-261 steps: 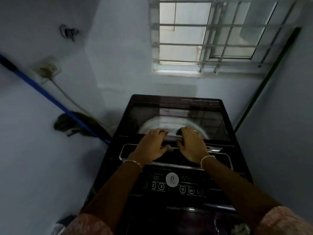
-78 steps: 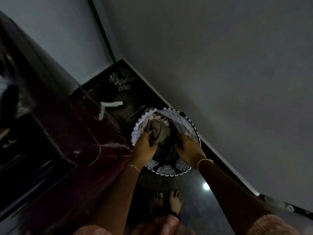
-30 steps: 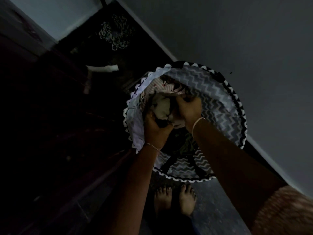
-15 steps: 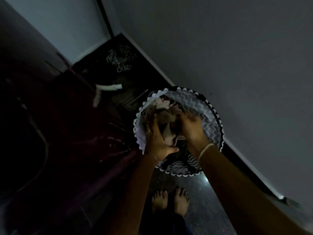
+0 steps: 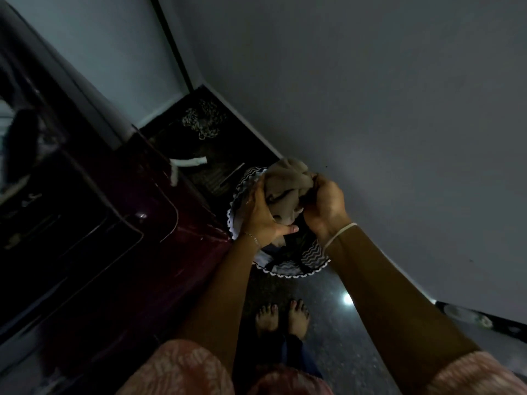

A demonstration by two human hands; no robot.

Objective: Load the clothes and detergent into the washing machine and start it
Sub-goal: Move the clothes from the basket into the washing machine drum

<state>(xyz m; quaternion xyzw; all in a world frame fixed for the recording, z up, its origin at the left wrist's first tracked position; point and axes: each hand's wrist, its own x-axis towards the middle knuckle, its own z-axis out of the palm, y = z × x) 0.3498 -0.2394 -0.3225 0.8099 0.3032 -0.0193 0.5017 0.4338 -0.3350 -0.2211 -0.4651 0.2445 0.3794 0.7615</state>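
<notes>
Left grip, right grip around clothes

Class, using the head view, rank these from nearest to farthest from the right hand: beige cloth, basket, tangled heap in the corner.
1. Cloth: held in the right hand's grip.
2. Basket: just beneath the hand.
3. Heap: far corner, beyond the basket.

A dark pipe runs down the corner of the grey wall. Below the pipe, a tangled pale cord lies on the dark floor, with a white strip beyond it.
</notes>
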